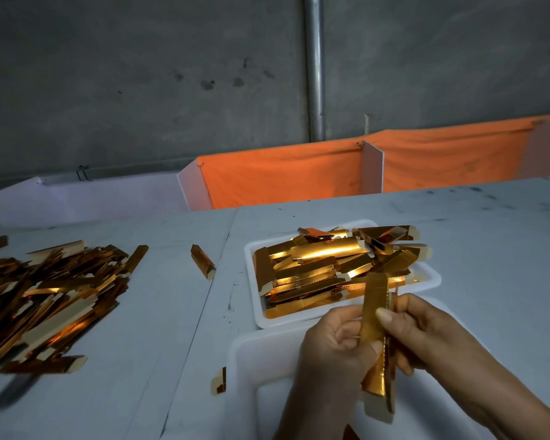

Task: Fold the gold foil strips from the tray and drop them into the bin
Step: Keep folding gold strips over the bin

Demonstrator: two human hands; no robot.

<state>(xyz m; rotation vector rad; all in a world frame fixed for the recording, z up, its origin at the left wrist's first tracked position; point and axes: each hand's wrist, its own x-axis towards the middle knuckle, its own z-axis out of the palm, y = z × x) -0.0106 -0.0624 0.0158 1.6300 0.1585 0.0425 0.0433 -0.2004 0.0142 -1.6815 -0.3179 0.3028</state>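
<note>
The pale table [458, 236] carries a loose heap of folded gold strips [51, 300] toward its left edge and, right of centre, a white tray [432, 276] piled with gold foil strips [324, 271]. At the near edge sits a white bin [251, 360]. Above it both hands grip one upright foil strip [375, 338] — the left hand [334, 347] pinching its lower half, the right hand [426, 331] clamped with the thumb across its middle.
</note>
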